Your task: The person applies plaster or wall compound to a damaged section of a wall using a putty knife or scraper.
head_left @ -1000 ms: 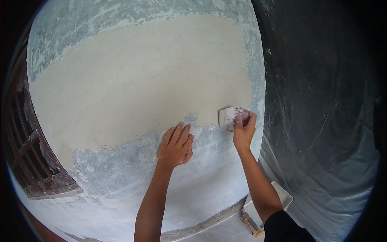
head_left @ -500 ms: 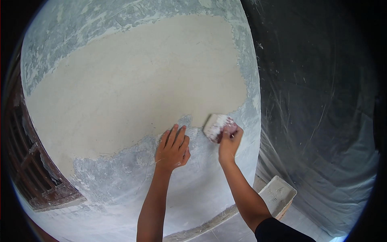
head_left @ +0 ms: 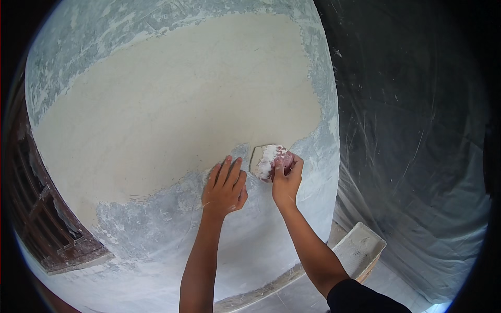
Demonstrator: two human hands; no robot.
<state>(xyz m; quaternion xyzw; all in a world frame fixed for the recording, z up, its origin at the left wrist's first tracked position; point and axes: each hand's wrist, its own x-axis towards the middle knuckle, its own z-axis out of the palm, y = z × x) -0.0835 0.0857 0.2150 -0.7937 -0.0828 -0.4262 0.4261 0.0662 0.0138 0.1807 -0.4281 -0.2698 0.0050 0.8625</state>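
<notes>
My left hand (head_left: 224,189) lies against the wall (head_left: 162,229) with its fingers stretched out, over the lower edge of a large cream patch of plaster (head_left: 193,99). Close to its right, my right hand (head_left: 287,182) grips a putty scraper (head_left: 264,160), whose wide reddish body is smeared with white plaster. The scraper's left edge meets the wall at the border where the cream coat gives way to bare grey. A small gap separates the scraper from my left fingertips.
Down at the lower right is a long pale tray (head_left: 360,248) with plaster residue inside. A brown slatted wooden window frame (head_left: 49,224) is set in the wall at left. Dark plastic sheeting (head_left: 412,156) hangs along the right side, down to the tiled floor (head_left: 300,295).
My right hand has moved a little left with the scraper, closer to my left hand. My left hand stays nearly in place.
</notes>
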